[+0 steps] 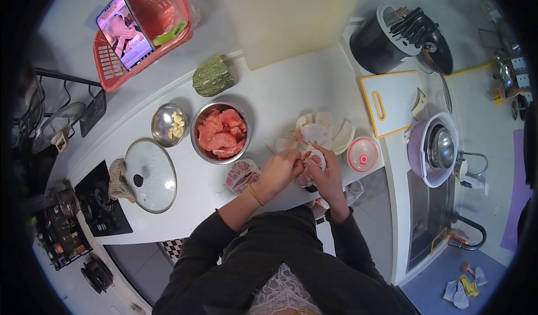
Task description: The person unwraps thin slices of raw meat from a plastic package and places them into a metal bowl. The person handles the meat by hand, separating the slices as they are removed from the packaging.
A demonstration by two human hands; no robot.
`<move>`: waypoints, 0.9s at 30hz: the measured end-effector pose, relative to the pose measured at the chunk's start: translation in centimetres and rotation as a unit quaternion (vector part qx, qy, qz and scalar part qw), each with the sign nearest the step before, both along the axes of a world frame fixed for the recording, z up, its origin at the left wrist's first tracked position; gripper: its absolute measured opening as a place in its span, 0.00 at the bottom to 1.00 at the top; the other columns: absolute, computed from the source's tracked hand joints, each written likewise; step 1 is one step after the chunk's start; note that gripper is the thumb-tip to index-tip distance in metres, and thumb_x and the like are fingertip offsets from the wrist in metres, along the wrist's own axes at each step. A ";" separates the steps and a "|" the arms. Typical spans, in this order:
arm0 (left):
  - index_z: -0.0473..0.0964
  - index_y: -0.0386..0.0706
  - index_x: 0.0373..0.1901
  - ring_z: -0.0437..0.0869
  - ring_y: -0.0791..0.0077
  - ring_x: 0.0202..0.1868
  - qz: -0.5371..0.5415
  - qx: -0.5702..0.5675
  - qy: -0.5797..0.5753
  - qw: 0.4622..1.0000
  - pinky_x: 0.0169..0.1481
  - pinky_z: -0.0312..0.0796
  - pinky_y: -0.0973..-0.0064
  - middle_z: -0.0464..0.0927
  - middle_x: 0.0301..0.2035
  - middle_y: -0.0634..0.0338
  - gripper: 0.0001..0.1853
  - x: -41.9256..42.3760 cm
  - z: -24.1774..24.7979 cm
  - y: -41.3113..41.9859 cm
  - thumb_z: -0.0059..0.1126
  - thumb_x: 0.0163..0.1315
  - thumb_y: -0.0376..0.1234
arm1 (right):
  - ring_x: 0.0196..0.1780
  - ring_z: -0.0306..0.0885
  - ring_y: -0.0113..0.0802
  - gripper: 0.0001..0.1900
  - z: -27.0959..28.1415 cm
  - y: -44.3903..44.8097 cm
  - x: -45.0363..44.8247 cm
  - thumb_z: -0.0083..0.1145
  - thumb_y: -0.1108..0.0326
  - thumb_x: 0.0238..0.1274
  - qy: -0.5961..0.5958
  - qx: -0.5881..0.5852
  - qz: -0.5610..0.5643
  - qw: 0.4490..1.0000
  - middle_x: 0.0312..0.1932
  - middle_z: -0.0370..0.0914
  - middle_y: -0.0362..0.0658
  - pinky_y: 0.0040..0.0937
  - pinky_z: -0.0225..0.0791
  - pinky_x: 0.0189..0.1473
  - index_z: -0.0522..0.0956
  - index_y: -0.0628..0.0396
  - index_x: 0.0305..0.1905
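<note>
My right hand (327, 170) holds a piece of peeled red pomelo (306, 179) over the counter's front edge. The fingers of my left hand (280, 168), with a gold bracelet at the wrist, pinch the near side of that piece; the fingertips are partly hidden. Just beyond the hands lies a pile of pale peel and membrane (315, 132). A larger peeled pomelo chunk (241, 175) rests left of my left hand. Behind it, a steel bowl (192, 136) holds red pomelo flesh (222, 134). A round container with a clear lid (363, 154) stands right of my right hand.
On the left are a small steel bowl (157, 121) with garlic cloves, a glass lid (157, 176) and a cooktop (103, 220). A cut green squash (213, 76) and a red basket (111, 79) with a phone are behind. Right: cutting board (391, 92), purple basin (416, 147), sink (424, 214).
</note>
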State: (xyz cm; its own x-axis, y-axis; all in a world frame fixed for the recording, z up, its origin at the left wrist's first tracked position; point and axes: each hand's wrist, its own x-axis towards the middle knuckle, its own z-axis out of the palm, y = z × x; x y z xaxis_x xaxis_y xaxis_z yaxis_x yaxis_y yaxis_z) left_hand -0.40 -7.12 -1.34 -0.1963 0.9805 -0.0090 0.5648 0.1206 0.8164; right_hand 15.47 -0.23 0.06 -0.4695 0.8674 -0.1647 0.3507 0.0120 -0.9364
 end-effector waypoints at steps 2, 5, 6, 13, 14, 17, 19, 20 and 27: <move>0.76 0.39 0.36 0.85 0.49 0.34 -0.007 0.015 0.019 1.000 0.38 0.76 0.59 0.81 0.33 0.50 0.06 -0.2 0.0 0.0 0.63 0.60 0.31 | 0.53 0.76 0.39 0.23 0.1 0.0 0.0 0.63 0.67 0.64 0.016 -0.024 -0.009 1.000 0.49 0.76 0.49 0.34 0.68 0.57 0.75 0.62 0.62; 0.78 0.39 0.38 0.85 0.50 0.35 -0.021 -0.011 0.004 1.000 0.39 0.77 0.60 0.82 0.36 0.49 0.06 -1.0 1.3 -0.1 0.62 0.63 0.31 | 0.52 0.77 0.32 0.22 0.1 0.1 0.2 0.61 0.68 0.67 0.064 -0.117 -0.032 0.990 0.50 0.78 0.46 0.31 0.70 0.57 0.74 0.62 0.63; 0.79 0.39 0.40 0.86 0.50 0.35 -0.019 -0.013 -0.021 1.000 0.40 0.78 0.61 0.83 0.37 0.49 0.06 -1.4 1.7 -0.2 0.61 0.64 0.31 | 0.52 0.78 0.30 0.21 0.0 0.2 0.2 0.60 0.68 0.68 0.093 -0.163 -0.043 0.981 0.50 0.79 0.46 0.30 0.71 0.56 0.74 0.63 0.64; 0.81 0.39 0.46 0.86 0.51 0.36 -0.032 0.009 -0.021 0.999 0.41 0.79 0.63 0.84 0.38 0.49 0.10 -2.4 3.5 -0.5 0.61 0.66 0.33 | 0.50 0.79 0.27 0.21 0.3 0.5 0.2 0.58 0.70 0.70 0.145 -0.231 -0.031 0.962 0.50 0.81 0.44 0.27 0.73 0.54 0.73 0.63 0.65; 0.81 0.39 0.46 0.86 0.51 0.36 -0.038 0.018 -0.011 0.999 0.41 0.78 0.63 0.83 0.37 0.50 0.11 -2.4 3.4 -0.5 0.61 0.66 0.32 | 0.50 0.79 0.27 0.21 0.3 0.5 0.2 0.58 0.69 0.70 0.132 -0.214 -0.026 0.967 0.50 0.81 0.45 0.28 0.72 0.55 0.74 0.63 0.64; 0.82 0.39 0.45 0.85 0.52 0.35 -0.049 0.030 0.014 0.998 0.39 0.78 0.62 0.83 0.35 0.52 0.10 -2.3 3.3 -0.3 0.62 0.64 0.31 | 0.51 0.79 0.29 0.21 0.2 0.4 0.3 0.58 0.69 0.69 0.094 -0.165 -0.012 0.982 0.49 0.81 0.46 0.29 0.71 0.56 0.75 0.62 0.64; 0.82 0.40 0.43 0.85 0.52 0.34 -0.037 0.045 0.045 0.997 0.38 0.77 0.61 0.82 0.34 0.53 0.09 -1.9 3.0 -0.3 0.62 0.62 0.31 | 0.52 0.78 0.31 0.21 0.2 0.5 0.2 0.59 0.68 0.68 0.068 -0.135 -0.001 0.989 0.49 0.81 0.47 0.30 0.70 0.57 0.75 0.62 0.63; 0.82 0.40 0.42 0.85 0.52 0.33 -0.031 0.053 0.061 0.996 0.37 0.77 0.61 0.82 0.33 0.54 0.09 -1.6 2.8 -0.3 0.63 0.61 0.31 | 0.52 0.78 0.29 0.21 0.2 0.5 0.1 0.58 0.69 0.68 0.057 -0.117 0.009 0.991 0.50 0.81 0.45 0.29 0.71 0.57 0.75 0.62 0.64; 0.79 0.39 0.38 0.85 0.51 0.32 0.004 0.047 0.036 0.998 0.37 0.77 0.59 0.81 0.30 0.51 0.08 -1.2 1.9 -0.3 0.62 0.58 0.30 | 0.52 0.78 0.30 0.21 0.1 0.4 0.2 0.59 0.68 0.68 0.044 -0.112 0.023 0.992 0.50 0.81 0.46 0.30 0.70 0.57 0.75 0.62 0.64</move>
State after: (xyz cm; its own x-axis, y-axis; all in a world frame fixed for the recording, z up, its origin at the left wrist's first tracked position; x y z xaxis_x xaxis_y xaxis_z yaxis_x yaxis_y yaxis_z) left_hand -1.58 -7.41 0.59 -0.2001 0.9750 0.0964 0.6217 0.0503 0.7816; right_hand 15.68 0.17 0.14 -0.5294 0.7903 -0.3084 0.2717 -0.1865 -0.9442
